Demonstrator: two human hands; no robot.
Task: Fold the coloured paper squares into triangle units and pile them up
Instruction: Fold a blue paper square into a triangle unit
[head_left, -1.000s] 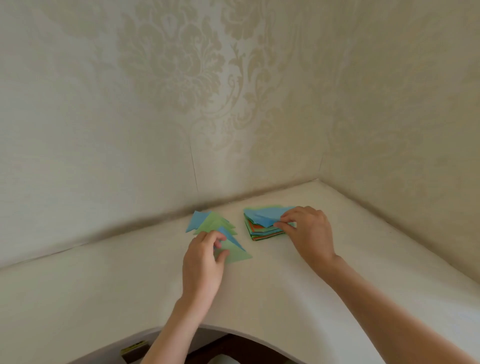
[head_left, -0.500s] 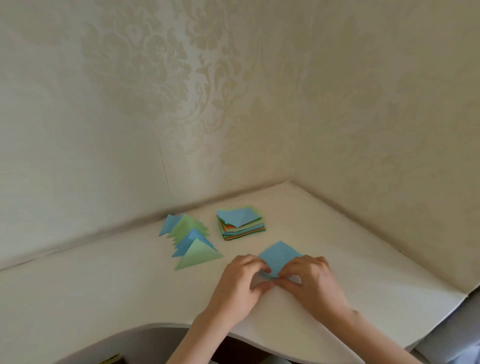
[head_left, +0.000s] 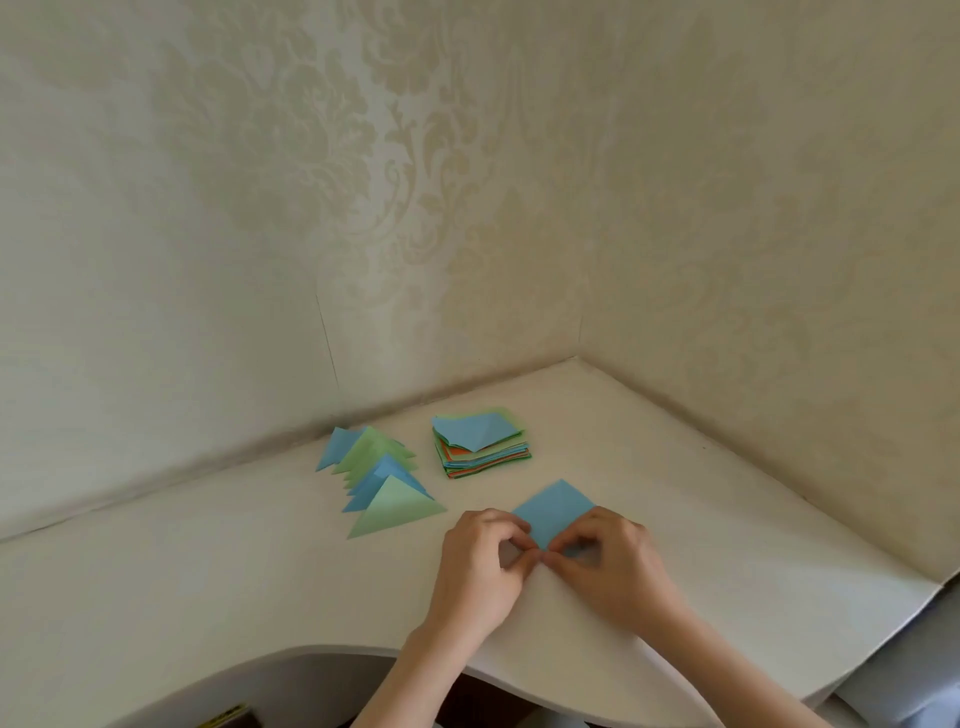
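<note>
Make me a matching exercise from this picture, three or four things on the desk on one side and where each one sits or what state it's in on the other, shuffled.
Things:
1. blue paper square
2. stack of unfolded coloured paper squares
3. fanned row of blue and green folded paper triangles
4. nearest green folded paper triangle

Places or states:
A. left of the stack, spread overlapping
B. front end of the row
C. near the wall corner, piled flat
D. pinched at its near corner by both hands

Pairs: 1-D, 2-C, 3-A, 4-B

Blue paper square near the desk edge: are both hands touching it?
Touching. The head view shows left hand and right hand fingertips pinching the blue paper square at its near corner.
</note>
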